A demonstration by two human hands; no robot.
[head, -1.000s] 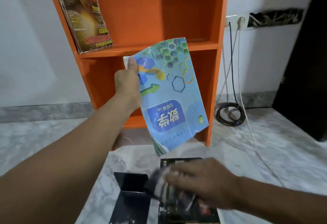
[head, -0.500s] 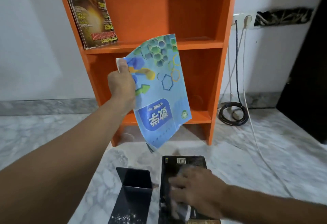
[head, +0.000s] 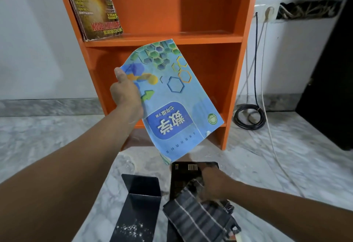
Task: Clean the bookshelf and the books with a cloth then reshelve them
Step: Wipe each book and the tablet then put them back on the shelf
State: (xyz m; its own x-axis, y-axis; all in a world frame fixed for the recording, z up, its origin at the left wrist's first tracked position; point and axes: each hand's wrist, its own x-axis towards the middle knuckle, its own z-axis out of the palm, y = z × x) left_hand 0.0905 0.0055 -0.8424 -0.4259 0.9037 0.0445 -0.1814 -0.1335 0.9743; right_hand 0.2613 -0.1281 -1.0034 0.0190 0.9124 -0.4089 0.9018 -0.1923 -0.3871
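Fingers (head: 120, 76) of the left hand (head: 126, 94) clasping one blue textbook (head: 177, 104) before the orange bookshelf (head: 210, 39), cover upside down reading 数学, right hand (head: 214, 184) gripping one striped cloth (head: 198, 217) over one black book (head: 182, 176) at its foot, one magazine (head: 95, 6) marked BOROBUDUR leaning on its upper shelf

Glossy paper textbook (head: 172, 96); woven striped cloth (head: 198, 217); smooth orange laminate bookshelf (head: 210, 39); polished marble floor (head: 57, 142).

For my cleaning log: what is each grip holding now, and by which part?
The left-hand grip holds the blue book by its left edge near the top; the right-hand grip holds the striped cloth by one end.
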